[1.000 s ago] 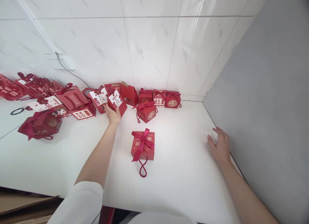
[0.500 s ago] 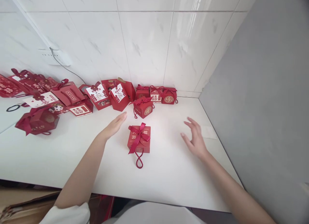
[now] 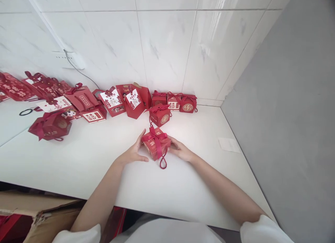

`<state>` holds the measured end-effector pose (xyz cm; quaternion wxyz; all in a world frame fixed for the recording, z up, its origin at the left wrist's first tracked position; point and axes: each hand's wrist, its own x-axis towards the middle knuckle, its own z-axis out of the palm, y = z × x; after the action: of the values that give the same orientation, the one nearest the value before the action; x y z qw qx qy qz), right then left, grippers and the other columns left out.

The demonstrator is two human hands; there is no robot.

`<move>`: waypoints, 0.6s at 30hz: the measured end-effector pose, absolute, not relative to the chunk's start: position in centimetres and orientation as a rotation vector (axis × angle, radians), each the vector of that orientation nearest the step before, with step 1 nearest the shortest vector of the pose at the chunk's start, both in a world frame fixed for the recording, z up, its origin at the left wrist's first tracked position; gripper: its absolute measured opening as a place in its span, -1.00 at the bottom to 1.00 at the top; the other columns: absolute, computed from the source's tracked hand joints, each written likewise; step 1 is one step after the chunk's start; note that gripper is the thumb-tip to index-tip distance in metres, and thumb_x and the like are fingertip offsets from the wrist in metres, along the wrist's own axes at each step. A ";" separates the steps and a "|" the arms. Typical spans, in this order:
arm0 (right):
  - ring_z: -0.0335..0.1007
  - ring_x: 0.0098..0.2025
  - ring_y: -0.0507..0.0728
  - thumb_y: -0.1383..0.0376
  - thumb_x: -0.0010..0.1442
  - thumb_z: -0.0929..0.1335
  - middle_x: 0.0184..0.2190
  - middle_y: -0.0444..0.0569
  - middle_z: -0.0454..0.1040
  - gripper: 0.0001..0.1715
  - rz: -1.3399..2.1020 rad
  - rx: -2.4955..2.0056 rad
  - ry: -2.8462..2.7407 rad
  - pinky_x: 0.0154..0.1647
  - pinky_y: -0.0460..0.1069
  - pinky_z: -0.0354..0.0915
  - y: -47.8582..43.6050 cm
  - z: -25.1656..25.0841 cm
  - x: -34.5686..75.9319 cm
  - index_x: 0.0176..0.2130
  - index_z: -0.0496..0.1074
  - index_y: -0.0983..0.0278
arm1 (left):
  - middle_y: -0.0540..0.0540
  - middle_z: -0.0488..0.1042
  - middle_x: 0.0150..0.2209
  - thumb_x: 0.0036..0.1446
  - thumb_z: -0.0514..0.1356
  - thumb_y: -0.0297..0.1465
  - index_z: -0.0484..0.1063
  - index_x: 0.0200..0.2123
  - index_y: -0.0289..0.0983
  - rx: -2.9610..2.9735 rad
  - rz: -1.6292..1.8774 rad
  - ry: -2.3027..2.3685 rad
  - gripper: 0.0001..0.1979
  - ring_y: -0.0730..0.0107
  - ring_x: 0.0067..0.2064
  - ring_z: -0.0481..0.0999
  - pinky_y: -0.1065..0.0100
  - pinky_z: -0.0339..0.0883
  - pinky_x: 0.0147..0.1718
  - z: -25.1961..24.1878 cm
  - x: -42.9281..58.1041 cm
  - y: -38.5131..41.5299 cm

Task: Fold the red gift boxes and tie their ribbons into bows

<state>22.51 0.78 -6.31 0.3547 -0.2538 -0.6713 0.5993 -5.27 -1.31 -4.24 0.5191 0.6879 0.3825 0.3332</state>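
Observation:
A red gift box (image 3: 150, 147) with a ribbon bow on top and a looped cord handle hanging toward me sits turned at an angle on the white table (image 3: 167, 197). My right hand (image 3: 181, 150) grips its right side, some fingers hidden behind it. On the left, my left hand (image 3: 134, 152) is cupped with thumb and fingers spread apart, right beside the box; whether it touches, I cannot tell. Just behind stands a smaller red box (image 3: 161, 116) with a round gold emblem.
Along the tiled wall stand more red boxes, among them one with a gold emblem (image 3: 188, 104) and a tilted one with a white label (image 3: 133, 101). A hexagonal red box (image 3: 51, 126) lies at left. White paper (image 3: 229, 145) lies right. An open cardboard box (image 3: 52, 218) stands below the table edge.
Both hands have come in from the sides to the bow-topped gift box, and the right has taken hold of it. The box has turned from its squared position. The camera view has shifted slightly.

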 end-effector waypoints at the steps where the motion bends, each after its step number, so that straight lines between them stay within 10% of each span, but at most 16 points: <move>1: 0.10 0.36 0.24 0.02 0.27 0.34 0.33 -0.05 0.21 -0.32 1.546 -0.634 -1.686 0.39 0.21 0.00 0.8 -6.4 22.5 0.30 0.20 0.10 | -0.27 -0.04 0.41 -0.18 0.49 -0.24 -0.21 0.41 -0.02 1.675 0.845 0.972 0.21 -0.11 0.40 0.01 -0.14 -0.14 0.33 -4.7 -4.8 -1.2; 10: 0.35 0.15 0.23 0.01 0.19 0.40 0.10 -0.08 0.47 -0.51 1.666 -0.686 -1.273 0.25 0.14 0.21 1.2 -6.9 22.6 0.06 0.44 0.13 | -0.28 0.39 0.20 -0.02 0.40 -0.25 0.19 0.28 -0.19 1.424 0.779 0.924 -0.19 -0.17 0.20 0.38 -0.11 0.22 0.18 -4.9 -2.6 -0.8; 18: 0.51 -0.23 0.14 -0.06 0.17 0.39 -0.22 -0.06 0.57 -0.57 1.803 -0.763 -1.046 -0.14 0.10 0.42 1.7 -7.1 22.7 -0.11 0.49 0.17 | -0.28 0.44 0.16 0.14 0.03 0.14 0.34 0.17 -0.24 0.659 0.849 0.864 -0.28 -0.09 0.17 0.44 -0.06 0.35 0.10 -4.0 -0.4 -1.0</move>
<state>22.69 1.72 -7.10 0.4446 -0.3079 -0.4221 0.7276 -0.42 -1.01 -3.96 0.7716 0.3039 0.3986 0.3916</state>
